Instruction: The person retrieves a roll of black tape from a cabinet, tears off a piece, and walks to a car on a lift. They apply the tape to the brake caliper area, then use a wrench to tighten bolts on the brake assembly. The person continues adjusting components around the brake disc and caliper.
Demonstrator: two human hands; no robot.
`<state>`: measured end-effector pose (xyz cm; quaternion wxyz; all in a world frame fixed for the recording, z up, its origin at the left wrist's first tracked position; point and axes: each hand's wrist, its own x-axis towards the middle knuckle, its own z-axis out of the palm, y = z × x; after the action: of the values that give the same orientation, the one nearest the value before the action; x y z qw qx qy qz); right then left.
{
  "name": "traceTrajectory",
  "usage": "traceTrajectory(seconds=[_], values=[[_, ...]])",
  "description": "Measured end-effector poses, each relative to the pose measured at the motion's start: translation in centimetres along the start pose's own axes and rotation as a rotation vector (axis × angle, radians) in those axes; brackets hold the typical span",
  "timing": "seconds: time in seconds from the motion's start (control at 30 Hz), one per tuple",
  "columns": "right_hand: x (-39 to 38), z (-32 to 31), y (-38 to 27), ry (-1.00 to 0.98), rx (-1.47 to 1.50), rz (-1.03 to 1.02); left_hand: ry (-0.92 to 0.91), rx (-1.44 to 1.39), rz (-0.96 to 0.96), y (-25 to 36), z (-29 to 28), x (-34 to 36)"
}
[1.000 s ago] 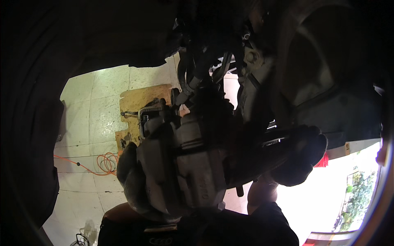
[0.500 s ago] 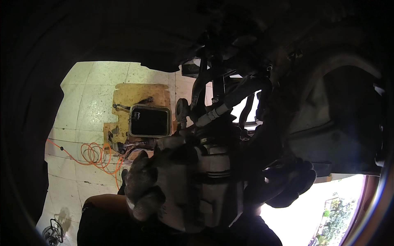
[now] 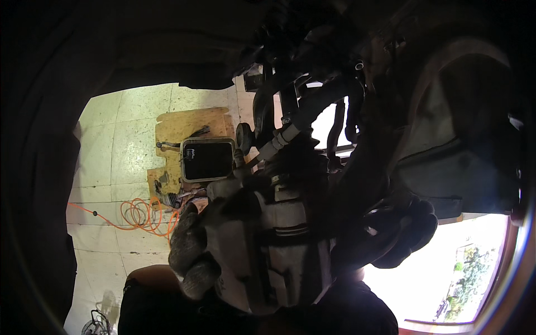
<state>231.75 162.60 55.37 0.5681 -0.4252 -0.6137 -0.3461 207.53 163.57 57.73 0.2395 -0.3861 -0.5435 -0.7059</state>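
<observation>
I am looking up into a car's wheel arch. My left hand [image 3: 190, 254], in a grey knit glove, grips the left side of a grey metal brake caliper [image 3: 279, 251] at the lower middle. My right hand [image 3: 403, 231], in a dark glove, is curled around a dark part just right of the caliper; shadow hides what that part is. A brake hose [image 3: 279, 142] with a pale fitting runs up from the caliper into a tangle of black hoses and suspension parts [image 3: 312, 84].
A curved dust shield and hub [image 3: 458, 128] fill the right side. The dark arch liner [image 3: 39, 167] closes the left. Below lie a tiled floor [image 3: 128, 117], cardboard [image 3: 187, 125] with tools, a dark rectangular tray [image 3: 207, 160] and a coiled orange cable [image 3: 139, 215].
The caliper and both hands have dropped lower in the picture and turned more upright. The tray and the orange cable now show more fully on the floor.
</observation>
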Motion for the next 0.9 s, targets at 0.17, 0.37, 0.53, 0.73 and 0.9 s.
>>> traceTrajectory(seconds=[0.17,0.37,0.53,0.73,0.9], values=[[0.5,0.8,0.3,-0.005,0.004,-0.014,-0.022,-0.036,0.016,-0.2,-0.1,-0.1],[0.8,1.1,0.3,0.005,0.004,-0.027,-0.065,-0.112,0.018,-0.6,-0.2,-0.5],[1.0,1.4,0.5,0.008,0.004,-0.037,-0.159,-0.274,-0.029,-2.4,-1.3,-1.7],[1.0,1.5,0.6,0.007,-0.042,-0.050,-0.418,-0.968,-0.407,-8.7,-5.4,-0.6],[1.4,1.2,0.2,-0.017,-0.120,-0.129,-0.679,-1.327,-0.612,-14.2,-3.6,5.6]])
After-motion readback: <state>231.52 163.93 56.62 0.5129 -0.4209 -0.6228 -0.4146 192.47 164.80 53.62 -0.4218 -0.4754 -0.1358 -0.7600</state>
